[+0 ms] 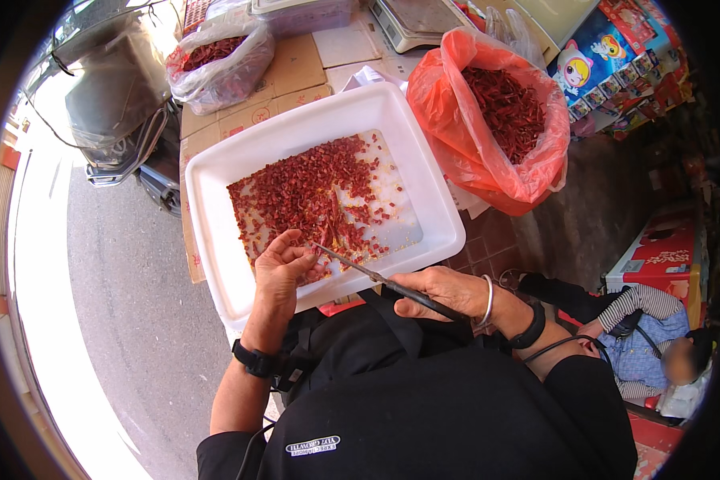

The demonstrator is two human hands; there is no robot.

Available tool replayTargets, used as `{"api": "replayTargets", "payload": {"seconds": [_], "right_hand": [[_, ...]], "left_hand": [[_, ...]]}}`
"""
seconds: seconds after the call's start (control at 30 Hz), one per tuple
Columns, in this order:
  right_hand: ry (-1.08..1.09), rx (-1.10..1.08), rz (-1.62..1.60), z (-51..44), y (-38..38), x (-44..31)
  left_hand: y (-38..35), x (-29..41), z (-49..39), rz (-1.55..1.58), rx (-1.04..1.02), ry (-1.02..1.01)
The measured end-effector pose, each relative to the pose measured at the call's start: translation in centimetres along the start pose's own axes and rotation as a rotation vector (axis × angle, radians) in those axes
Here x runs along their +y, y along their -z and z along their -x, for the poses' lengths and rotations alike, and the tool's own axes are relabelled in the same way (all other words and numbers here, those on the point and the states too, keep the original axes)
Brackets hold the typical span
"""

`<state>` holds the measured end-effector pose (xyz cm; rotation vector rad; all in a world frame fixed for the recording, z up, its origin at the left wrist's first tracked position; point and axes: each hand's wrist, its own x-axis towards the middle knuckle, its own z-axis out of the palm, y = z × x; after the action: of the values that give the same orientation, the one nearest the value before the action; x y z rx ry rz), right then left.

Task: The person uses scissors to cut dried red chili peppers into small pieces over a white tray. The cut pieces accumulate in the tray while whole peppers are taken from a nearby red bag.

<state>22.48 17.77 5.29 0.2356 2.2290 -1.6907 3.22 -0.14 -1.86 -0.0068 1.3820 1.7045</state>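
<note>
A white plastic tub (438, 198) lies before me, its bottom strewn with cut dried red chili pieces (300, 180) and yellow seeds. Over its near edge my left hand (283, 264) pinches a dried red chili (317, 251) between thumb and fingers. My right hand (444, 293) grips long dark scissors (390, 282), whose tips reach the chili at my left fingertips. A few longer chilies (335, 219) rest among the cut pieces. Right of the tub stands a red plastic bag (450, 126) full of whole dried chilies (507, 111).
Flattened cardboard (288, 66) covers the table under the tub. Behind stand a clear bag of chilies (222, 78), a lidded plastic box (303, 15) and a scale (411, 24). A scooter (123, 114) is at the left. Another person (648, 342) sits at the lower right.
</note>
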Motion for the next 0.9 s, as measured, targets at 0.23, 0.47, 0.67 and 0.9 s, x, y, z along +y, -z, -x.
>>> {"api": "replayTargets", "payload": {"seconds": [0.23,0.47,0.67,0.9], "right_hand": [[0.046,0.004,0.015,-0.09,-0.17,0.17],[0.031,-0.001,0.0,-0.29,-0.33,-0.08],[-0.024,-0.041,-0.079,0.06,0.11,-0.62],[0.009,-0.017,-0.031,-0.05,0.0,-0.41]], "left_hand": [[-0.08,-0.09,-0.09,0.032,-0.025,-0.001],[0.05,-0.29,-0.2,0.065,-0.046,0.016],[0.27,-0.12,-0.27,0.109,-0.051,0.037],[0.31,-0.21,-0.21,0.084,-0.048,0.042]]}}
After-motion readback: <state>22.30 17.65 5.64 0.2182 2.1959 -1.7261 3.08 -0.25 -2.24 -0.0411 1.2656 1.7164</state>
